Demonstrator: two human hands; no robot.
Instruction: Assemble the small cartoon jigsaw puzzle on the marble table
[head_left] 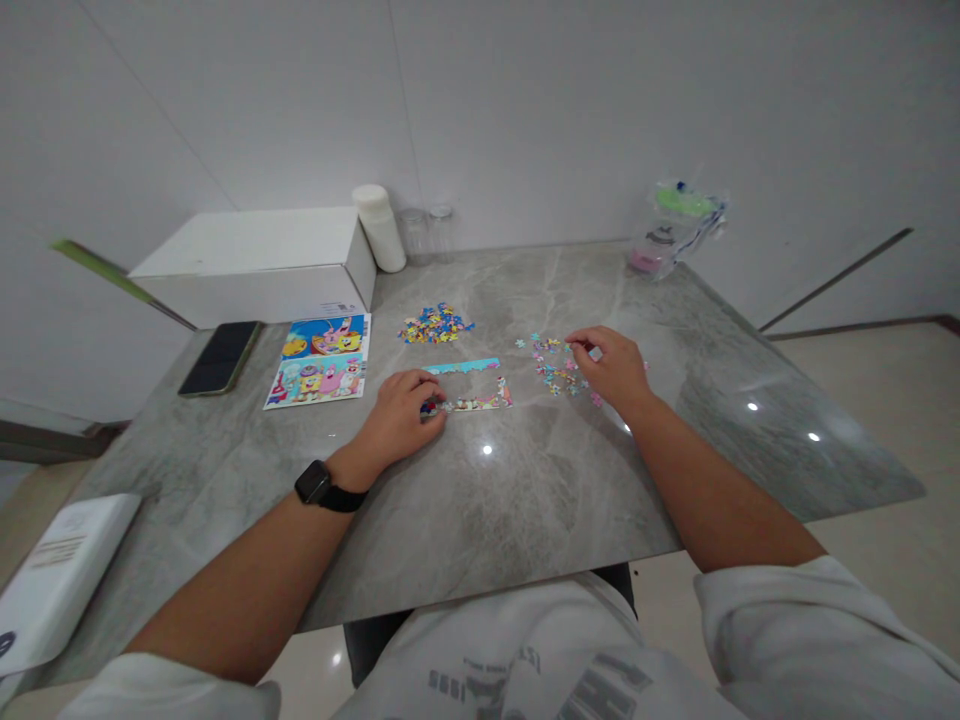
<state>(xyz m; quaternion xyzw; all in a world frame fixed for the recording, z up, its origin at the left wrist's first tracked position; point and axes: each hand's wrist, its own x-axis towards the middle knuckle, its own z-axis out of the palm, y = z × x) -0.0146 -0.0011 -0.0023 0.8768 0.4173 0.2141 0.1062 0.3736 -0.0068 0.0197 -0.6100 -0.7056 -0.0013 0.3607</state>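
A partly joined jigsaw puzzle [484, 404] lies on the grey table, its border strips framing a bare middle. At its left end, the curled fingers and thumb of my left hand [405, 415] close around the edge and cover part of it. My right hand [611, 365] is over a spread of loose pastel jigsaw pieces [559, 378], with thumb and forefinger pinched on what looks like a jigsaw piece, mostly hidden by the fingers. Farther back is a heap of blue and yellow jigsaw pieces [435, 324]. The printed picture sheet [321, 362] rests left of my left hand.
A phone [220, 358] lies beside the sheet, before a white box [255, 262]. Against the wall stand a white bottle [380, 230] and two clear glasses [440, 235]. A plastic bag [671, 230] sits at the back right, a white package [64, 570] at front left.
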